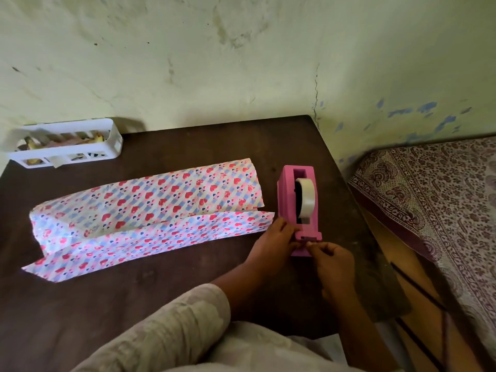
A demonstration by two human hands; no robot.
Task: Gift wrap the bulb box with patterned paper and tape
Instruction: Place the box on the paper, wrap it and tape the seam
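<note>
Desk inventory, left to right: basket, half-wrapped parcel, tape dispenser, both hands at the cutter.

White slotted plastic basket [64,142] at the far left of the dark wooden desk [166,296], holding scraps. Patterned paper [150,210], thin, creased, printed with hearts on stripes, lies folded over what I judge to be the bulb box, itself hidden; its long axis runs left to right, one flap loose toward the person. Pink plastic tape dispenser [299,208] with a clear tape roll [306,200] stands just right of the paper. Left hand [273,242] braces the dispenser base; right hand [331,264] has fingers [311,244] pinched together at the cutter, apparently on the tape end. The parcel lies left of both hands, nearer the left. Patterned bed cover [442,200] at right.
</note>
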